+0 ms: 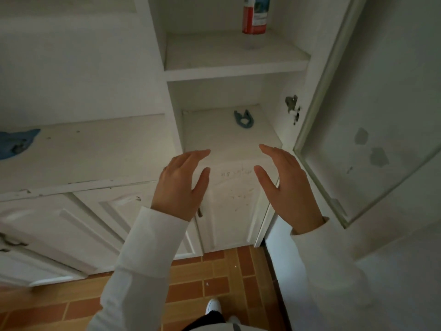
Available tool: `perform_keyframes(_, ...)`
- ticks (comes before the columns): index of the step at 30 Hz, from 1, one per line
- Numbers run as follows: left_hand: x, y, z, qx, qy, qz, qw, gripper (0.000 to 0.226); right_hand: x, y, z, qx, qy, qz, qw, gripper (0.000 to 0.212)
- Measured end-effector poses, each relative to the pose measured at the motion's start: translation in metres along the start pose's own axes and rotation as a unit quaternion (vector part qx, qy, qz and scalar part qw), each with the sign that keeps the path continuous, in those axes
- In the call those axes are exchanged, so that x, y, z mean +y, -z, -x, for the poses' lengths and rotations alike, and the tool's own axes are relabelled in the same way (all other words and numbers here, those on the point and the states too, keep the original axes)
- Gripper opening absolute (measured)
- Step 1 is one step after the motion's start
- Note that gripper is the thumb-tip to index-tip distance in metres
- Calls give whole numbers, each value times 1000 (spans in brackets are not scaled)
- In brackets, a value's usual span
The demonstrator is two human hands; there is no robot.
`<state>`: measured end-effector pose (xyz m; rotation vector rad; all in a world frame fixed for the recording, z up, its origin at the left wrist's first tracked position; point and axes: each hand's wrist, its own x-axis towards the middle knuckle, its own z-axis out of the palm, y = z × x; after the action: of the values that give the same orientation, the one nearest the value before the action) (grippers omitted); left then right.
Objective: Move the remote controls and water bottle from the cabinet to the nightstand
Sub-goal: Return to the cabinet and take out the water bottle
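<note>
1. The left hand (182,185) and the right hand (285,185) are both raised in front of the open white cabinet (236,72), palms turned toward each other.
2. Each grip is apart: fingers straight and relaxed, holding nothing and touching nothing.
3. The water bottle (254,15), with a red and blue label, stands upright on the upper shelf (214,58), well above and beyond the right hand.
4. A small blue object (244,119) lies on the lower shelf, beyond both hands.
5. A blue cloth (16,143) lies on the counter (95,149), far to the left of the left hand.
6. The cabinet door (372,115) stands open, just right of the right hand.
7. No remote control can be made out.
</note>
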<state>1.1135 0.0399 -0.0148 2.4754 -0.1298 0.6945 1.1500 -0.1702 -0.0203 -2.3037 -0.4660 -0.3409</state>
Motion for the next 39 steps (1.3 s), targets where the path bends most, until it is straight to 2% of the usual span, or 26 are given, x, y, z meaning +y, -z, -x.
perform_keyframes(12,8,15,-134,76,-100,18,992,34,-22,51,-119,145,91,7,985,43)
perform_keyframes(17,23,18,-197,84,-91,78,989,35,-36,86,-183,188,91,23,978,41)
perform_keyframes(24,26,-1,-282,-14,3,51,999,41,-40,102,-281,184,67,5,981,44)
perform_keyframes(30,17,-28,-334,-108,77,37,990,50,-39,94,-354,160,40,3,986,47)
perform_keyframes(39,10,-47,-362,-162,87,23,983,56,-36,76,-395,140,-12,-76,987,56)
